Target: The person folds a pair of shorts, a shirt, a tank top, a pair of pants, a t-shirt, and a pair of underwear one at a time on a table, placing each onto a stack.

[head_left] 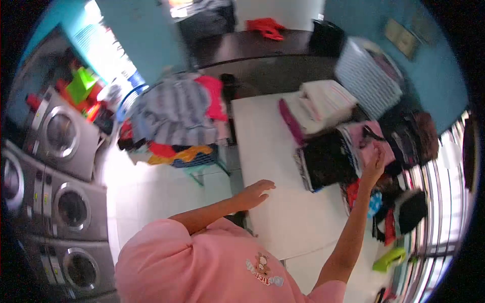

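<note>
My left hand [255,195] hovers at the near left edge of the white table [273,222], fingers apart and holding nothing. My right hand [374,165] lies on a pink folded garment [365,139] at the top of a stack, its fingers stretched out over the cloth. Beside that stack, to the left, sits a pile of black folded clothes [327,159]. Behind them are white folded towels [328,103] and a purple folded cloth [290,121]. Dark folded clothes [400,141] stand to the right of the pink garment.
A heap of clothes with a striped grey-blue cloth [174,111] rises left of the table. Grey front-loading machines [73,207] line the left side. A light woven basket [369,76] stands at the back right. Below my right hand are more clothes [409,212] and a lime-green cloth [389,259].
</note>
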Available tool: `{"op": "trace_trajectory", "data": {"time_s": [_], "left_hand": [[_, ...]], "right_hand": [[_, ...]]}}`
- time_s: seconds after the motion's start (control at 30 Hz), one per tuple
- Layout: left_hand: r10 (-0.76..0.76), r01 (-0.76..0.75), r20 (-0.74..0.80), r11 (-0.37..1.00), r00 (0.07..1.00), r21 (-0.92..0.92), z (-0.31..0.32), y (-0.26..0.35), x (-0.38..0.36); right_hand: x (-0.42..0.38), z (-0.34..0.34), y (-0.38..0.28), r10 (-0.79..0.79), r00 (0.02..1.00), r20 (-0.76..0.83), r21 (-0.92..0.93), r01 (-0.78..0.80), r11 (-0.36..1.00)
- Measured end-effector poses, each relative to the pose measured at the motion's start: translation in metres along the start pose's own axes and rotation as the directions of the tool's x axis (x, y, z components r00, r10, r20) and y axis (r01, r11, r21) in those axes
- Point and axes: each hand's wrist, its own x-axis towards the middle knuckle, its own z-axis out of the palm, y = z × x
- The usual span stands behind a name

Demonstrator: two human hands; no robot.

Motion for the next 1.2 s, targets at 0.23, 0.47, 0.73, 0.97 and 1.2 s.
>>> {"op": "trace_trajectory", "data": {"time_s": [0.23,0.47,0.73,0.97,1.2], "left_hand": [[0.23,0.035,-0.406,0.835,0.884,0.55,-0.101,0.007,-0.061],[0.409,0.319,-0.748,0.72,0.523,0.617,-0.246,-0.001,-0.1],[0.149,0.669,-0.964,0.697,0.22,0.26,-0.363,-0.043,-0.157],[-0.121,0.659,-0.951,0.745,0.286,0.103,-0.367,-0.053,-0.18],[0.051,0.521,-0.924,0.813,0.379,0.259,-0.383,-0.052,-0.179]], "right_hand": [[-0.03,0.121,-0.064,0.163,0.846,0.508,0.214,-0.308,0.927],[-0.051,0.202,-0.126,0.11,0.428,0.897,0.073,-0.387,0.919],[-0.069,0.373,-0.218,-0.143,0.459,0.877,0.261,-0.205,0.944],[-0.188,0.435,-0.344,-0.7,0.157,0.697,0.595,0.419,0.687],[-0.216,0.452,-0.35,-0.697,0.068,0.714,0.58,0.5,0.643]]}}
